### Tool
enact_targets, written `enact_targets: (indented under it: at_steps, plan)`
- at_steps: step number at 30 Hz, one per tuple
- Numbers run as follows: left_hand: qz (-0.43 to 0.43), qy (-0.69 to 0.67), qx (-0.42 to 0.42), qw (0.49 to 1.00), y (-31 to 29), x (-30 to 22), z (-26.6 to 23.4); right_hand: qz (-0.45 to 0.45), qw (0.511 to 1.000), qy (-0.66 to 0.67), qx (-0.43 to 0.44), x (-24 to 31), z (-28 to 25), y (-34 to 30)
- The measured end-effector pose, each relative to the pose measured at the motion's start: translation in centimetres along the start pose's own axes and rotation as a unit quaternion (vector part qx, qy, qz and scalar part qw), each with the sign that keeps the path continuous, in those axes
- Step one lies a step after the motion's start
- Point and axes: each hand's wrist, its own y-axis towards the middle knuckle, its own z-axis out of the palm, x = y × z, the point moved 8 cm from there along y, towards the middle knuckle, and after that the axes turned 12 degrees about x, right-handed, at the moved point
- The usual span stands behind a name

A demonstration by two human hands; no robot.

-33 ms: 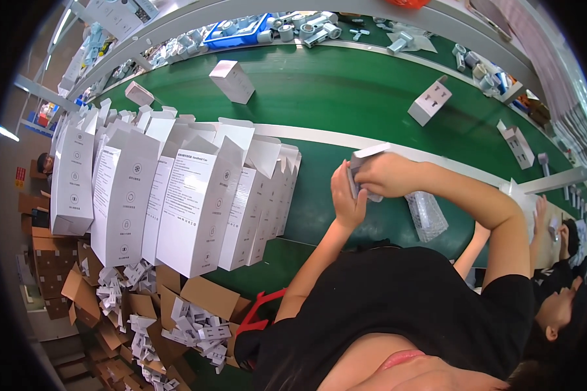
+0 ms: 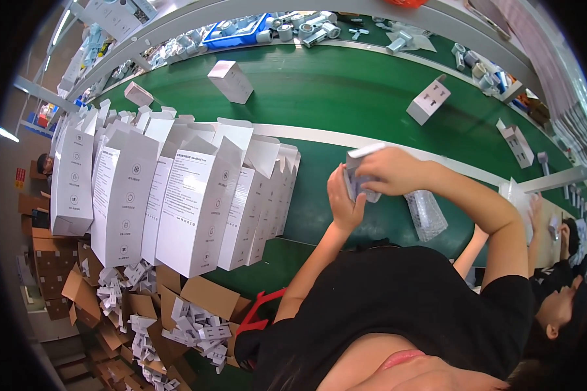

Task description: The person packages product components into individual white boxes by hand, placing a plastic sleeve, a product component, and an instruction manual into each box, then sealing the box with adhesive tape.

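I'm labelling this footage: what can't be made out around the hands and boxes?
All in the head view:
1. Much of the held white box: covered by the right hand.
2. Contents of the bubble-wrap pouch: blurred by the wrap.
3. Rear boxes' lower parts: hidden by front boxes.

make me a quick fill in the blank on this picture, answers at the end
The ____ hand holds a white box; the right hand is at its upper end.
A bubble-wrapped package lies to the ____ of that box.
The tray beyond the green belt is ____.

Missing words: left; right; blue.
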Motion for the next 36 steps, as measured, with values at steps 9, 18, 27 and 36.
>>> enact_targets:
  at_steps: [9, 18, 27, 36]
  plan:
    - [0.023, 0.104, 0.013, 0.994, -1.1, -2.5, 0.4, 0.076, 0.974, -0.127, -0.17, 0.8, -2.4, -2.6]
    - [0.099, 0.284, 0.078, 0.951, -1.1, -3.1, 2.1, 0.111, 0.907, 0.083, -0.398, 0.5, -1.2, -4.3]
    - [0.102, 0.299, 0.106, 0.943, -0.7, -2.6, 1.8, 0.155, 0.901, 0.068, -0.4, 4.6, 1.9, -6.5]
    - [0.138, 0.359, 0.145, 0.911, -0.2, -2.9, 1.8, 0.108, 0.863, 0.13, -0.476, -0.3, -4.4, -7.6]
